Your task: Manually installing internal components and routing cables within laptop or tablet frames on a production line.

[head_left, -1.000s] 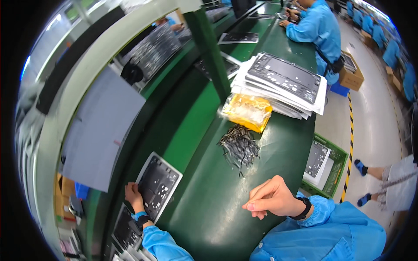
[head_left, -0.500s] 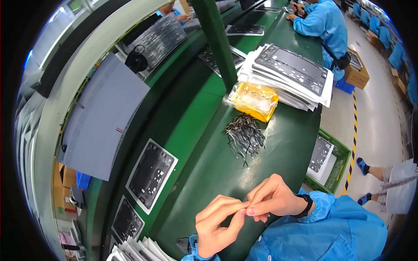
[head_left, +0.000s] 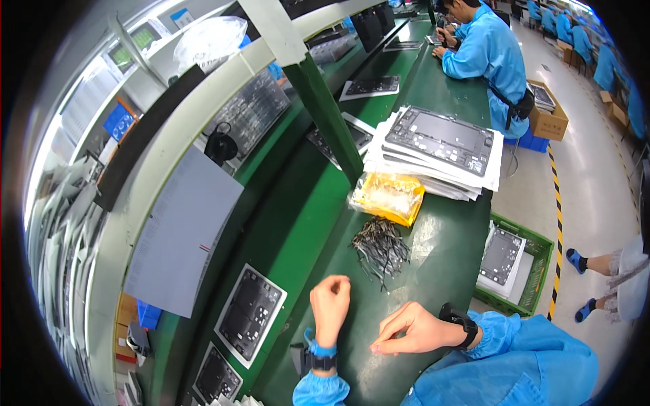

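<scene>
My left hand [head_left: 330, 304] is raised over the bench, its fingers curled together beside the pile of thin black and grey strips [head_left: 380, 249]. Whatever its fingers may hold is hidden. To the right and nearer to me, my right hand [head_left: 416, 329] pinches thumb against fingertips. Anything in that pinch is too small to name. The two hands are apart. Just beyond the strips lies a yellow pouch [head_left: 391, 196] in clear plastic. A stack of white sheets with a dark flat device panel [head_left: 441, 139] on top stands behind the pouch.
Dark panels on white sheets [head_left: 250, 315] lie along the lower green strip at left. A green post [head_left: 328, 115] rises from the bench. At right, a green crate [head_left: 542, 271] holds more panels. A co-worker in blue [head_left: 486, 51] sits at the far end.
My hands, joined at the fingertips before, have separated. The left has moved away from me toward the strips; the right stays near me. The whole view has shifted.
</scene>
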`<state>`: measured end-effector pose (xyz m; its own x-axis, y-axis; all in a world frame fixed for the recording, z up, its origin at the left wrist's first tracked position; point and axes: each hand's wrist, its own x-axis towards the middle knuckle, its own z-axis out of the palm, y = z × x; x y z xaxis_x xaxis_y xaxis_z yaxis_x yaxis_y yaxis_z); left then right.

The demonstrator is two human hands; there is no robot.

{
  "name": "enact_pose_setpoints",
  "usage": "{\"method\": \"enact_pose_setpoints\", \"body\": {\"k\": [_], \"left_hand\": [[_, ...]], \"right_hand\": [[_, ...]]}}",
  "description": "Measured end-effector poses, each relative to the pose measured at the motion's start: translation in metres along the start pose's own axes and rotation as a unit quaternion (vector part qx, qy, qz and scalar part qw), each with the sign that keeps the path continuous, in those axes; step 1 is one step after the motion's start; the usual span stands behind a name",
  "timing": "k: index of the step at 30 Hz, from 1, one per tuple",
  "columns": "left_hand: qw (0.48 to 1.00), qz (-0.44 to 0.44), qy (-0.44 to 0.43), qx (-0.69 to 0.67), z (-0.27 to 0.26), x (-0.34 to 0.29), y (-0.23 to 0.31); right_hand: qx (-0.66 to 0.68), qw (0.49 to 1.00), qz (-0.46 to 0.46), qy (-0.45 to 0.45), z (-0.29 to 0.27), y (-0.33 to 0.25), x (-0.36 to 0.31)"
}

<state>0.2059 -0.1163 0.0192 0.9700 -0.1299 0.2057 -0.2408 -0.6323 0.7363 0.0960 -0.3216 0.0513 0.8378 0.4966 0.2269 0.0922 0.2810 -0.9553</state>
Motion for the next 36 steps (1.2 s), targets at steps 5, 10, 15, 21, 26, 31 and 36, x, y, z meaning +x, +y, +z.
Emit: {"method": "enact_pose_setpoints", "body": {"k": [5,10,15,21,26,31,36], "left_hand": [[0.994,0.102,-0.029,0.035,0.045,0.08,0.003],[0.991,0.095,-0.091,0.022,0.034,0.097,-0.018],[0.998,0.022,-0.051,-0.002,0.026,0.092,0.0],[0.99,0.126,-0.042,0.036,0.0,0.087,0.03],[0.989,0.125,-0.036,0.065,-0.036,0.063,0.065],[0.985,0.135,-0.064,0.082,-0.054,0.042,0.104],[0.947,0.251,-0.11,0.17,-0.058,0.036,0.122]], "right_hand": [[0.015,0.994,0.049,0.093,-0.024,0.02,-0.005],[0.039,0.992,0.054,0.109,-0.028,0.019,-0.007],[0.066,0.984,0.047,0.157,-0.042,0.028,-0.008],[0.016,0.979,0.055,0.196,-0.064,0.011,-0.01],[-0.105,0.96,-0.05,0.256,-0.065,-0.004,0.02],[-0.275,0.891,-0.267,0.242,-0.067,-0.024,0.07],[-0.243,0.95,-0.164,0.109,-0.08,-0.028,0.08]]}}
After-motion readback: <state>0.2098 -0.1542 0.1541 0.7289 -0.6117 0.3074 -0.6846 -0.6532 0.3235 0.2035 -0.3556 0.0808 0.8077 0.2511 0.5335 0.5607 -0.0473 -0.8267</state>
